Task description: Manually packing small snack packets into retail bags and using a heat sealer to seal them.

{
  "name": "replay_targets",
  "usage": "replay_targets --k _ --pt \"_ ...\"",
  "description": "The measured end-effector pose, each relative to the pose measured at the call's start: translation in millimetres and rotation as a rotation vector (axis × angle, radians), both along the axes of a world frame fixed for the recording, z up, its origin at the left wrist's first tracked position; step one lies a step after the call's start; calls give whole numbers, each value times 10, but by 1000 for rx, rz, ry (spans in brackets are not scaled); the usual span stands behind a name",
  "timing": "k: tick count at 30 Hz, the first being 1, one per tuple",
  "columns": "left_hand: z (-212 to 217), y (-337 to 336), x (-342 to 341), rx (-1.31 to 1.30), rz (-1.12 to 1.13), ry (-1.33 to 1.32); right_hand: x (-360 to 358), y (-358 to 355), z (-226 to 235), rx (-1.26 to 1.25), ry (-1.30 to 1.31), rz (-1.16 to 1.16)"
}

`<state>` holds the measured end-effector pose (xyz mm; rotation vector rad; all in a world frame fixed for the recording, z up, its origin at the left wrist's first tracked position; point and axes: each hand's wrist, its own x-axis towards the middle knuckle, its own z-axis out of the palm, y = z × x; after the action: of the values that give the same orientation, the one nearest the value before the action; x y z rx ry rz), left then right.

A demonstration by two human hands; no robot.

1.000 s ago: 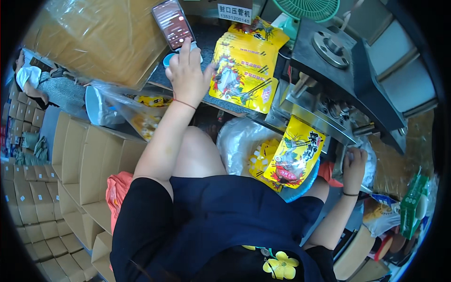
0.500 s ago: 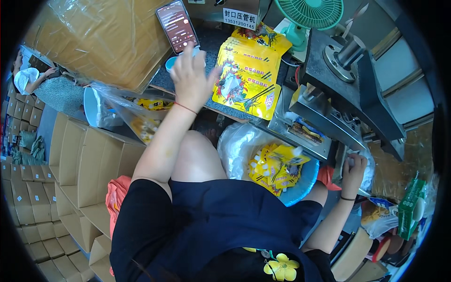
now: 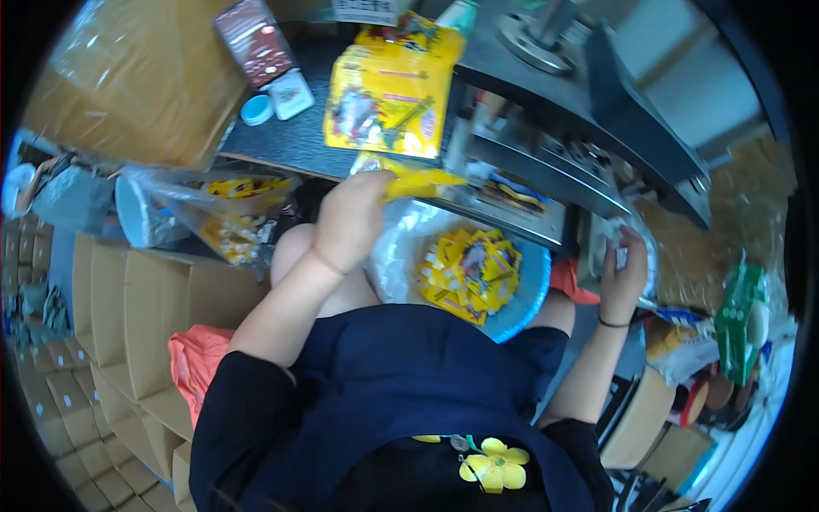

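My left hand (image 3: 351, 220) is closed on the edge of a yellow printed pouch (image 3: 420, 182), held in front of the machine's lower plate. Behind it, a stack of flat yellow pouches (image 3: 384, 98) lies on the dark worktop. Right of the sealing press (image 3: 546, 162), my right hand (image 3: 627, 271) is at a plastic-lined container (image 3: 650, 256). Its fingers are drawn together around something small and pale that I cannot make out. Below the press, a blue basin (image 3: 536, 286) with a clear liner holds a heap of yellow pouches (image 3: 471, 275) with white spouts.
A phone (image 3: 254, 41), a white case (image 3: 291, 94) and a blue round lid (image 3: 256, 109) lie at the worktop's left. A large wrapped carton (image 3: 136, 85) stands beside them. Open cartons (image 3: 158, 316) crowd my left side. A green box (image 3: 740, 322) sits at the right.
My left hand has come from beside the phone down toward me and now grips a yellow pouch. The pouch falling over the basin is no longer in the air. The view has shifted.
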<state>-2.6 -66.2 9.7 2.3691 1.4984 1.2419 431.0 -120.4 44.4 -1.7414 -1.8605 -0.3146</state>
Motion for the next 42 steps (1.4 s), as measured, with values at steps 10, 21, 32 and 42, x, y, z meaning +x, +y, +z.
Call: replay_targets --k 10,21,32,42 --pt "232 -505 758 -965 -393 -546 -525 -168 202 -147 743 266" --pt "132 -642 968 -989 -487 -408 -833 -272 515 -338 766 513" --pt "192 -718 1058 -1490 -827 -820 -801 7 623 -243 260 600" --pt "190 -378 1118 -1563 -707 -1088 -66 -18 407 -397 -80 -84"
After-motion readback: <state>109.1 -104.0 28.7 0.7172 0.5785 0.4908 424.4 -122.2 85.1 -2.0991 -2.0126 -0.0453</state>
